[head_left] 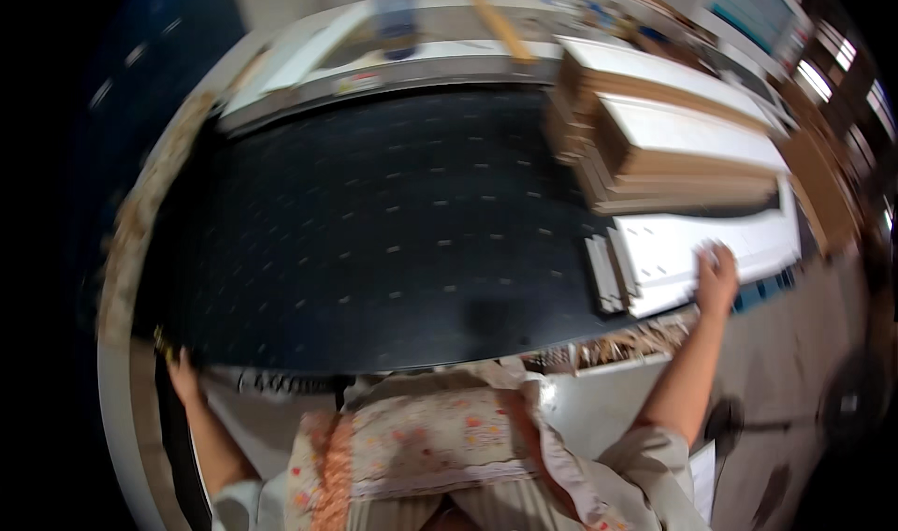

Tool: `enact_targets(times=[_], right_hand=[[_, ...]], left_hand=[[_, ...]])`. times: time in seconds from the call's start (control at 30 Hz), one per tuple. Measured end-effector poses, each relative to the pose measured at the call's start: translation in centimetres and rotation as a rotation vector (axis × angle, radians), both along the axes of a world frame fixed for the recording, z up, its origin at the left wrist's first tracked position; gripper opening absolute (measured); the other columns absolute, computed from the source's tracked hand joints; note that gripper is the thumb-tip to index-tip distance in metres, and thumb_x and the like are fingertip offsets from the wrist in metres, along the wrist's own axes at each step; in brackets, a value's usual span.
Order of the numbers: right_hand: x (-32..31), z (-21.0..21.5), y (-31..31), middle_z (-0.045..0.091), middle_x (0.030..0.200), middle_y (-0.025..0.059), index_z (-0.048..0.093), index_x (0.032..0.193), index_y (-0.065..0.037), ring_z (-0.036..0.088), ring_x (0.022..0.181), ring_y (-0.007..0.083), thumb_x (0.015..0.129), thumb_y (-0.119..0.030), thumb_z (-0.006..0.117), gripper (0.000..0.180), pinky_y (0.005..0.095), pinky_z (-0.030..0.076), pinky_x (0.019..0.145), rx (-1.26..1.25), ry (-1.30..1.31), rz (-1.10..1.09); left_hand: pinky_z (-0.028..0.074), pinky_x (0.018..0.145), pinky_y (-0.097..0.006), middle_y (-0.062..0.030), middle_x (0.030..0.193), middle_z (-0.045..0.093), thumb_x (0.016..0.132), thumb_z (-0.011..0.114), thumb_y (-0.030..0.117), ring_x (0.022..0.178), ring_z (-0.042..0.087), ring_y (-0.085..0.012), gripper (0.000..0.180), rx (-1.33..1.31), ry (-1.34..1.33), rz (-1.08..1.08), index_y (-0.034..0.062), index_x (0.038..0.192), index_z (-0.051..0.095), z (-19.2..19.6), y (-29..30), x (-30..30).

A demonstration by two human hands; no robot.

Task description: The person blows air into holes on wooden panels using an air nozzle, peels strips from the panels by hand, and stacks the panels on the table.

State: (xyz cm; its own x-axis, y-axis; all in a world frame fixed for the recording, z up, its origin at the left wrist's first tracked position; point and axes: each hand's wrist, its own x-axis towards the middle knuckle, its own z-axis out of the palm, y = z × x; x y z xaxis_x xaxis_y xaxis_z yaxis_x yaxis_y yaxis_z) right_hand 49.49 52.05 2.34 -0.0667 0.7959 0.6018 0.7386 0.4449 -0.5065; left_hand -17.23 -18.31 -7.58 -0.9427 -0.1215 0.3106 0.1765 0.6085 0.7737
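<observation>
My left hand (183, 374) is at the front left corner of the black table (393, 222). At its fingertips is a small yellow-and-black thing (163, 343), too blurred to name; the fingers look closed on it. My right hand (717, 274) reaches out to the white panels (669, 246) at the table's front right. Its fingers are somewhat apart and rest on or just over the top panel, near its front edge. Several narrow white strips (603, 274) lie along the left end of these panels.
Behind the white panels stand taller stacks of white-faced boards with brown edges (697, 161). A grey rail (374, 77) runs along the table's far side, with a blue-topped bottle (395, 16) and a yellow wooden strip (500, 28) beyond. Scraps (631, 344) lie below the front edge.
</observation>
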Motion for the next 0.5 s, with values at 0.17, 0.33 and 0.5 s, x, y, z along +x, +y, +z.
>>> enact_targets(times=[0.17, 0.33, 0.5], right_hand=[[-2.5, 1.7, -6.4, 0.058, 0.108, 0.0136, 0.057, 0.107, 0.004, 0.054, 0.101, 0.0232, 0.087, -0.004, 0.055, 0.021, 0.0329, 0.041, 0.09, 0.455, 0.086, 0.023], [-9.8, 3.8, -10.5, 0.057, 0.108, 0.014, 0.056, 0.105, 0.006, 0.053, 0.102, 0.0232, 0.089, -0.003, 0.051, 0.018, 0.0327, 0.041, 0.091, 0.44, 0.207, 0.381], [-17.5, 2.7, -14.8, 0.057, 0.101, 0.0149, 0.057, 0.097, 0.006, 0.053, 0.098, 0.0271, 0.085, 0.0, 0.051, 0.014, 0.0371, 0.04, 0.089, 0.206, 0.227, 0.633]], left_hand=[[0.038, 0.054, -0.025, 0.0019, 0.073, 0.05, 0.084, 0.06, 0.022, 0.061, 0.044, -0.009, 0.025, 0.249, -0.13, -0.019, 0.0054, 0.103, 0.056, 2.1, 3.8, 3.6], [0.043, 0.081, -0.029, -0.0092, 0.097, 0.06, 0.084, 0.058, 0.017, 0.089, 0.057, -0.0194, 0.035, 0.118, -0.097, 0.048, 0.0018, 0.114, 0.051, 3.1, 4.3, 4.7], [0.041, 0.086, -0.036, -0.0188, 0.1, 0.057, 0.081, 0.06, 0.019, 0.096, 0.055, -0.0333, 0.033, -0.063, 0.001, 0.121, -0.0002, 0.107, 0.054, 3.0, 5.4, 4.6]])
